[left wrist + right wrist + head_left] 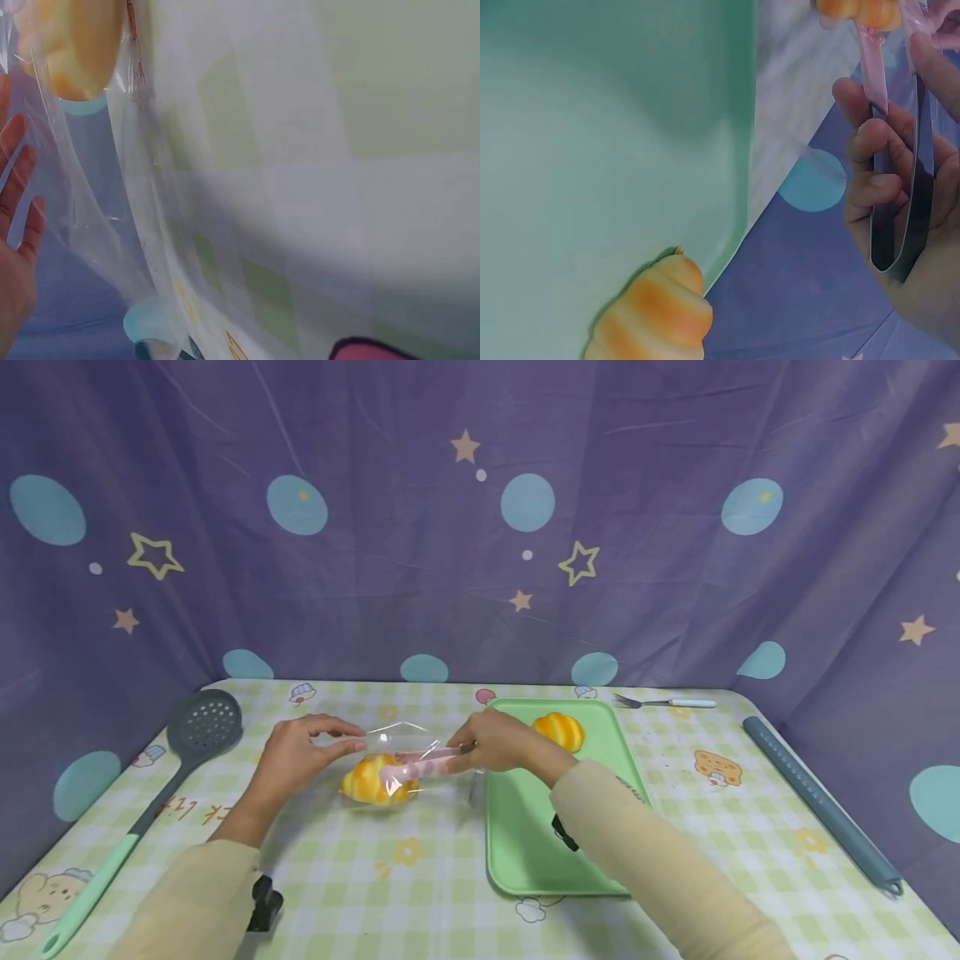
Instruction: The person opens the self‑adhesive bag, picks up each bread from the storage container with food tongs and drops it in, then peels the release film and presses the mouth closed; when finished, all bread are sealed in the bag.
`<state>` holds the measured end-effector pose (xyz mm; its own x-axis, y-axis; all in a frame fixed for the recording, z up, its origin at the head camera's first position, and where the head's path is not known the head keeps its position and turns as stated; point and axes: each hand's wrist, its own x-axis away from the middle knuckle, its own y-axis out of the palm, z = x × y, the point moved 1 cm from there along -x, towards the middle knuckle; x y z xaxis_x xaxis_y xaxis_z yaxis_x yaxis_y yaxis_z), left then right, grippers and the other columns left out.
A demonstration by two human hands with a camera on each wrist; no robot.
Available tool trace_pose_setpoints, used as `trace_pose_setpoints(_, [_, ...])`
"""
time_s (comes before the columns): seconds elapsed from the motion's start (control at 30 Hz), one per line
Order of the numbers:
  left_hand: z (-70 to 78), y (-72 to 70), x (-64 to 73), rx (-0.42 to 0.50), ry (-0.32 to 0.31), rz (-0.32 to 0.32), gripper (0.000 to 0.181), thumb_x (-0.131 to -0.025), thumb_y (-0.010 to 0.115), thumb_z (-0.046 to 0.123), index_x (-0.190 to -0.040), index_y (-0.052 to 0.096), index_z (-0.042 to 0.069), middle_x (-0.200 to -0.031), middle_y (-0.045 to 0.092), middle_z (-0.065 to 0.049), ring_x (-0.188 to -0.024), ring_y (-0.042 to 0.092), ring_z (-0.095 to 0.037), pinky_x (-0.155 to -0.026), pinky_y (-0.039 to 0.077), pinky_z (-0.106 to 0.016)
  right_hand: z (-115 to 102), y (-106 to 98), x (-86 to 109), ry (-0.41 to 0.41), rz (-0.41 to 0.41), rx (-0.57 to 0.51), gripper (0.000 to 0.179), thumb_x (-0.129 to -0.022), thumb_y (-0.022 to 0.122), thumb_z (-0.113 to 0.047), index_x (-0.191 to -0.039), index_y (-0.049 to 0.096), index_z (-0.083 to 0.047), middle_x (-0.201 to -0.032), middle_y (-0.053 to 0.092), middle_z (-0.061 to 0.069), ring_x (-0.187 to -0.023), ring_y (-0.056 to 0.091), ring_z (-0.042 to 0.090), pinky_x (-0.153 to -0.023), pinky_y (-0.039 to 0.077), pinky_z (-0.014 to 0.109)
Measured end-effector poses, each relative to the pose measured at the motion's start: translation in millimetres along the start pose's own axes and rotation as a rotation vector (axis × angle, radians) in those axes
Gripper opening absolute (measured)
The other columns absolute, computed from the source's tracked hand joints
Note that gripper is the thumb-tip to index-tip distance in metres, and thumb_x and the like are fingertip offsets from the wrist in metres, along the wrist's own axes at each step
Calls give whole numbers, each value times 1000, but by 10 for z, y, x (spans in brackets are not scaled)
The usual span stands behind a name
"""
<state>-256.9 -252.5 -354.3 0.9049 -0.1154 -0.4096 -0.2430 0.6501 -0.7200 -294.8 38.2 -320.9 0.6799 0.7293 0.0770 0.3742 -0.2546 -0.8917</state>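
Observation:
A clear plastic bag (401, 735) lies around a yellow-orange croissant-shaped bread (372, 781) left of the tray. My left hand (296, 760) pinches the bag's upper left edge between thumb and index finger; its other fingers (16, 165) spread behind the film in the left wrist view. My right hand (491, 743) grips dark metal tongs (922, 172) with pink tips (420, 766), fingers wrapped round the arms. Those tips reach into the bag from the right and meet the bread. A second similar bread (558, 732) sits on the green tray (525, 852), partly behind my right wrist.
On the left lies a slotted turner (204, 727) with a mint handle. A small fork (663, 702) is behind the tray's right corner. The grey-blue long bar (821, 802) with a hanging loop lies along the right edge. A purple curtain (480, 527) stands behind the checked tablecloth (315, 893).

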Motion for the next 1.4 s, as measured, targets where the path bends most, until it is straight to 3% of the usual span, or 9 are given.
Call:
trace_pose_setpoints(0.1, [8, 3, -9, -8, 17, 13, 13, -84, 86, 21, -95, 83, 15, -96, 78, -3, -94, 70, -30, -87, 52, -55, -25, 18, -15, -18, -5, 19, 32, -92, 77, -34, -116, 79, -12, -98, 77, -2, -78, 64, 8, -75, 52, 25])
trace_pose_setpoints(0.23, [-10, 4, 2, -16, 28, 18, 11, -84, 86, 21, -93, 83, 15, -93, 78, -1, -90, 70, -27, -86, 51, -50, -63, 27, -15, -21, -7, 21, 37, -91, 78, -38, -118, 78, -13, -103, 77, -2, -85, 68, 9, -81, 54, 26])
trace_pose_setpoints(0.4, [-36, 6, 21, -10, 6, -17, 10, -85, 85, 21, -94, 82, 15, -96, 78, -2, -89, 70, -25, -88, 50, -48, -101, 31, 13, 6, -27, 0, 45, -92, 77, -40, -125, 73, -10, -116, 75, 3, -104, 69, 16, -92, 54, 32])
trace_pose_setpoints(0.6, [-40, -13, 26, 9, -31, -70, 12, -87, 83, 23, -96, 82, 15, -100, 77, -4, -94, 69, -27, -91, 49, -51, -80, 23, 63, 34, -26, 29, 54, -92, 75, -43, -132, 68, -7, -119, 74, 5, -105, 69, 17, -94, 54, 33])
trace_pose_setpoints(0.7, [-42, -26, 28, 6, -34, -82, 14, -88, 83, 24, -98, 82, 15, -101, 77, -4, -94, 68, -27, -91, 49, -50, -65, 6, 105, 52, -16, 56, 58, -91, 75, -47, -134, 68, -9, -112, 75, 1, -100, 69, 15, -91, 54, 32])
trace_pose_setpoints(0.87, [-43, -49, 34, -10, -31, -67, 13, -89, 82, 27, -97, 82, 17, -98, 78, -1, -90, 69, -24, -87, 49, -46, -47, -51, 191, 64, 4, 122, 58, -90, 76, -49, -135, 68, -13, -97, 72, -8, -88, 62, 12, -83, 52, 31])
trace_pose_setpoints(1.03, [-29, -88, 41, -49, -58, -32, 13, -90, 80, 31, -95, 83, 20, -97, 78, 1, -89, 68, -24, -81, 50, -41, -31, -138, 300, 76, 25, 155, 60, -88, 77, -51, -136, 67, -15, -103, 74, -5, -96, 66, 15, -86, 53, 32])
trace_pose_setpoints(1.17, [-6, -113, 44, -61, -93, -45, 16, -90, 80, 35, -97, 83, 21, -99, 77, 0, -93, 66, -26, -77, 50, -40, 8, -208, 406, 51, 62, 187, 60, -89, 77, -50, -135, 67, -14, -107, 75, -3, -100, 69, 19, -86, 55, 35])
trace_pose_setpoints(1.4, [2, -117, 46, -61, -80, -46, 14, -89, 81, 32, -96, 83, 21, -98, 77, -1, -89, 66, -24, -74, 51, -37, 110, -326, 634, 23, 139, 196, 58, -88, 77, -50, -134, 68, -15, -104, 75, -3, -61, 59, 5, -67, 51, 29])
